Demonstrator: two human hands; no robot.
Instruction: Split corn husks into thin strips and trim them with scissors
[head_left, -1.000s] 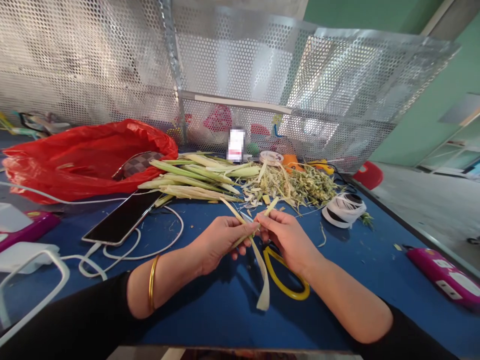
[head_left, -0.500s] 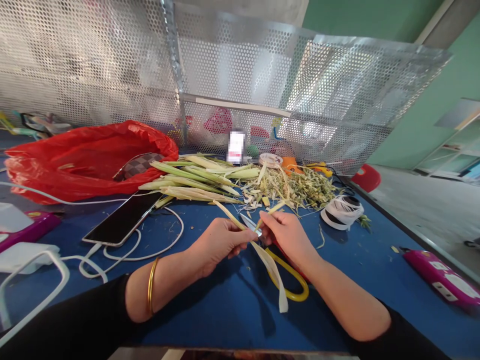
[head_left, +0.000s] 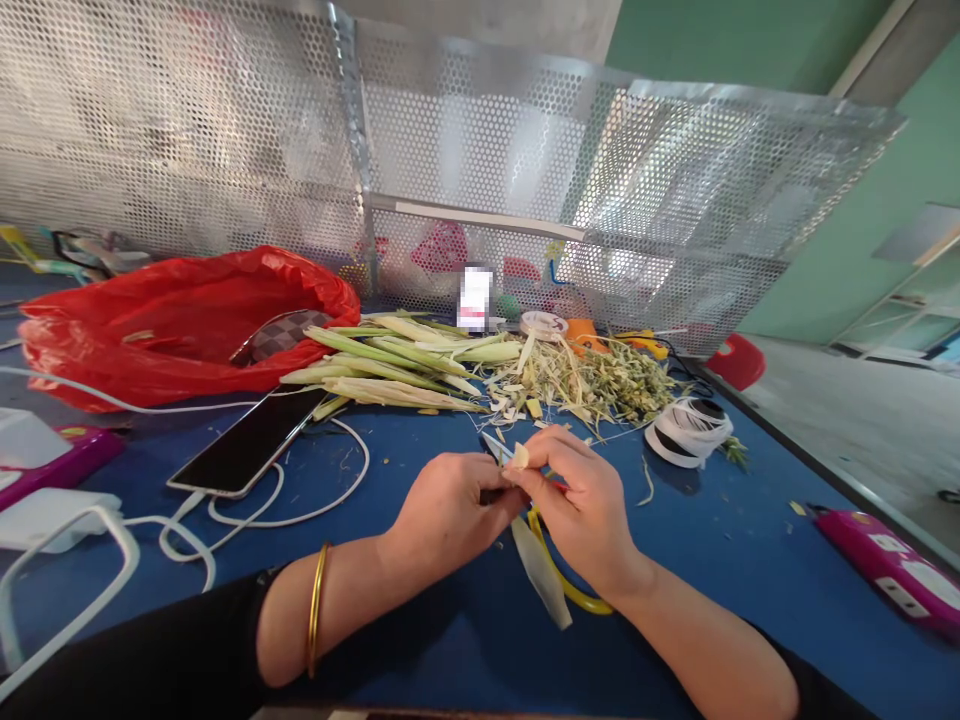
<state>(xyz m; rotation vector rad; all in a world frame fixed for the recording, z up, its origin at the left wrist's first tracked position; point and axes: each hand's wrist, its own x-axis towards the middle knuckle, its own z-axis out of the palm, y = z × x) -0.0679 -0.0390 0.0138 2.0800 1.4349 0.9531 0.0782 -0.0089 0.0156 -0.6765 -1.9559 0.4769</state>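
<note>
Left hand (head_left: 450,510) and right hand (head_left: 581,500) pinch a pale stalk piece (head_left: 519,457) together. Yellow-handled scissors (head_left: 559,585) lie beneath on the blue counter (head_left: 735,520)

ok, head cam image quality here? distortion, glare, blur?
Head view: strong wide-angle bend, with the perforated metal screen curving and leaning at the edges; bright glare washes out parts of it. A small label behind the stalks is pixelated. The left hand and right hand are sharp, casting soft shadows on the blue table.
</note>
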